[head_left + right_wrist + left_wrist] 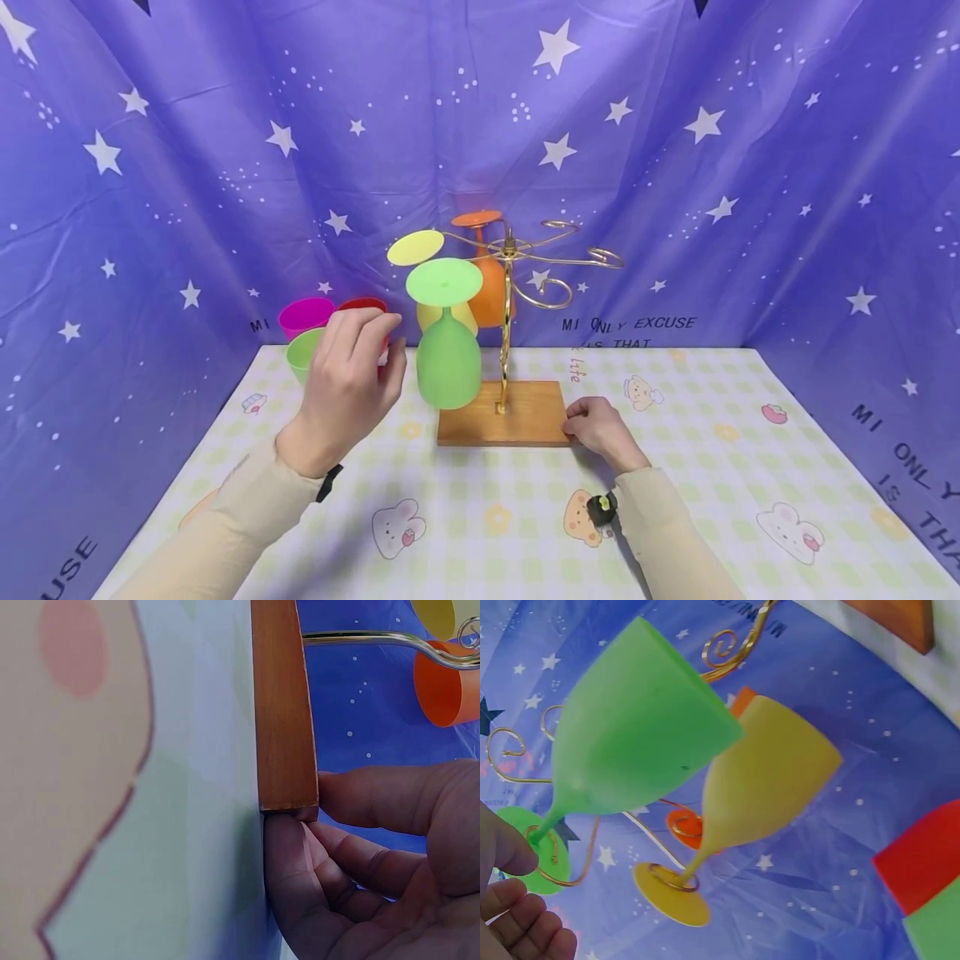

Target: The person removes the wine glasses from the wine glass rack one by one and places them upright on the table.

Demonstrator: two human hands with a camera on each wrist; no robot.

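A green plastic goblet (448,367) hangs upside down by its foot from a gold wire glass rack (506,333). Behind it hang a yellow goblet (769,776) and an orange goblet (491,292). My left hand (348,383) is raised just left of the green goblet, fingers loosely bent and holding nothing. In the left wrist view its thumb overlaps the green foot, but the head view shows a gap. My right hand (600,429) grips the right end of the rack's wooden base (285,727), thumb on the top edge and a finger against the end face.
Behind the left hand stand a magenta cup (306,315), a red cup (362,304) and a light green cup (300,354), partly hidden. Bare curled hooks (600,257) reach out on the rack's right side. A purple star curtain (750,167) encloses the checked tablecloth (712,467).
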